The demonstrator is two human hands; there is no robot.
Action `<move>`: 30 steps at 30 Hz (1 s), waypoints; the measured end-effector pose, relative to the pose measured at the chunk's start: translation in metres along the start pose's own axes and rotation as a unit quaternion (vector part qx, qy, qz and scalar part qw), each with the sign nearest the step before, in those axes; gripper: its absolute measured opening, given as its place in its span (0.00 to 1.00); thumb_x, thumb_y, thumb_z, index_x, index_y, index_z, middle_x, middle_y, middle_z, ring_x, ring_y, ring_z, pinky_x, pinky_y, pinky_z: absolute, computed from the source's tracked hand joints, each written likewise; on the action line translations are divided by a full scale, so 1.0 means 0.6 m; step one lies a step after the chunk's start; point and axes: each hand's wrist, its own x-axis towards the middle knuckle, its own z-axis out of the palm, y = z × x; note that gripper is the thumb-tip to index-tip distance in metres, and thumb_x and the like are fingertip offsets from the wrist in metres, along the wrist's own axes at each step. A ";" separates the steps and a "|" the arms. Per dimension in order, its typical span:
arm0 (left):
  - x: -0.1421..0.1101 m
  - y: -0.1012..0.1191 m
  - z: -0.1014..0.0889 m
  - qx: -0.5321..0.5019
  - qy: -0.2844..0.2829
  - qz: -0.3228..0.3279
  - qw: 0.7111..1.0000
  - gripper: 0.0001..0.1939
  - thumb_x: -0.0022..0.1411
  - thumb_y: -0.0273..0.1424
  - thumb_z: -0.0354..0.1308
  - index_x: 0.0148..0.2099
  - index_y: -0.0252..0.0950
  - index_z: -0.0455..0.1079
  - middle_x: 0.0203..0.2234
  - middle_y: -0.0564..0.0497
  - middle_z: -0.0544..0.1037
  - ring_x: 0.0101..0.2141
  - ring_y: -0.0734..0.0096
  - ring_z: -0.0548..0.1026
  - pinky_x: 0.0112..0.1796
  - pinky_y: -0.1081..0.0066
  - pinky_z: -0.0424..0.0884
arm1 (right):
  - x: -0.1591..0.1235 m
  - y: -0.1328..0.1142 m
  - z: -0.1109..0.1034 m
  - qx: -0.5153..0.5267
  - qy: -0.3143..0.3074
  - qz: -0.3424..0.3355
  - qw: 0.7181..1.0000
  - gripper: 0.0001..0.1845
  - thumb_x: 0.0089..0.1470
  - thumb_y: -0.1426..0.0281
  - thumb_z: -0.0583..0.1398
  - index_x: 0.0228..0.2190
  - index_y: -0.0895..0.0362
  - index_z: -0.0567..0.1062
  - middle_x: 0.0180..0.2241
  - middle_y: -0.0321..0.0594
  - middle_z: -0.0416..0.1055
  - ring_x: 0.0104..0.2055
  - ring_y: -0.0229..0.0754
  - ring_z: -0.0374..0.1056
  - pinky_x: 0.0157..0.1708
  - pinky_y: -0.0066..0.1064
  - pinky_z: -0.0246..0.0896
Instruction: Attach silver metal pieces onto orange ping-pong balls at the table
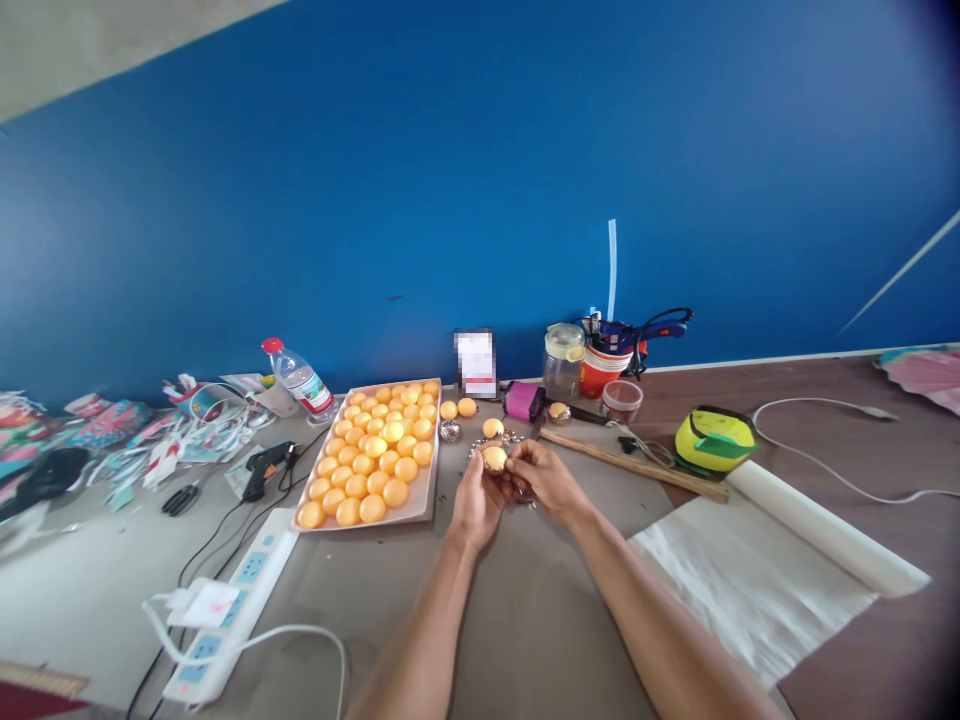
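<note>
The left hand holds an orange ball with shiny bits round its edge; the right hand is bent in close, with its fingertips at the ball's right side; I can't tell if those fingers pinch the ball or a tiny shiny bit; the ball is up between the two hands, over the table.

Just past it is a loose ball, with more shiny bits near it; a silver ball sits to the left, and two plain balls sit behind that; a big box full of orange balls is left of the hands.

Further left are a bottle with a red cap, a black glue gun, scissors and a white power strip; on the right are a purple thing, a clear jar, red cups, a long stick, a yellow and green bowl and a white roll; the wall behind is blue.
</note>
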 end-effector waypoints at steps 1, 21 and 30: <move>0.000 0.003 -0.001 -0.016 -0.005 -0.019 1.000 0.18 0.58 0.43 0.56 0.42 0.33 0.68 0.23 0.51 0.71 0.21 0.75 0.65 0.25 0.72 0.61 | 0.003 0.001 -0.005 -0.003 0.011 -0.010 1.000 0.16 0.41 0.59 0.62 0.24 0.54 0.62 0.14 0.27 0.62 0.15 0.34 0.57 0.18 0.27 0.51; -0.005 0.020 0.007 -0.029 -0.001 0.011 1.000 0.15 0.56 0.42 0.59 0.34 0.34 0.66 0.19 0.58 0.61 0.17 0.83 0.55 0.25 0.75 0.60 | 0.000 0.016 -0.027 -0.675 0.109 -0.121 0.719 0.18 0.55 0.73 0.53 0.46 0.51 0.72 0.38 0.43 0.70 0.42 0.43 0.65 0.39 0.31 0.51; 0.002 0.019 0.004 -0.066 0.003 0.028 0.997 0.15 0.55 0.41 0.59 0.36 0.33 0.67 0.22 0.55 0.66 0.20 0.80 0.60 0.27 0.75 0.62 | 0.001 0.020 -0.007 -0.679 0.086 -0.135 0.717 0.16 0.56 0.73 0.51 0.42 0.51 0.74 0.38 0.44 0.72 0.42 0.45 0.66 0.40 0.33 0.49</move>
